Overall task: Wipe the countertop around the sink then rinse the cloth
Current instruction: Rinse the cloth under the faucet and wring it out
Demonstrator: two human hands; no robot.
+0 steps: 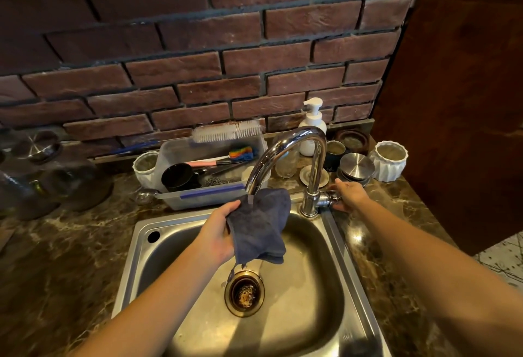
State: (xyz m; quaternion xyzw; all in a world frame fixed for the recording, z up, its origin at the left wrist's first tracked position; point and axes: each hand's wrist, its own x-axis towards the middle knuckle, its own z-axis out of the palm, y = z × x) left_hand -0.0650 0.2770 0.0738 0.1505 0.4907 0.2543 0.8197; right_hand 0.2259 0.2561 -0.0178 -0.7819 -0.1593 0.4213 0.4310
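- A clear tub [198, 200] is set before the brick wall [198, 45]; a white brush [226, 132] is laid across its back rim.
- A black cup [177, 177] and a rainbow brush [240, 153] are held inside the tub.
- A white pump bottle [311, 121] is stood by the wall, right of the tub.
- A steel lid [356, 166] is placed just beside a white ribbed pot [389, 171]; a second ribbed pot [144, 168] is seen touching the tub's left side.
- Glass jars [42, 175] are grouped far left.

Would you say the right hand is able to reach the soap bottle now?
Probably yes: the right hand only holds the tap handle, and the soap bottle stands close behind the tap, with only a low cup between.
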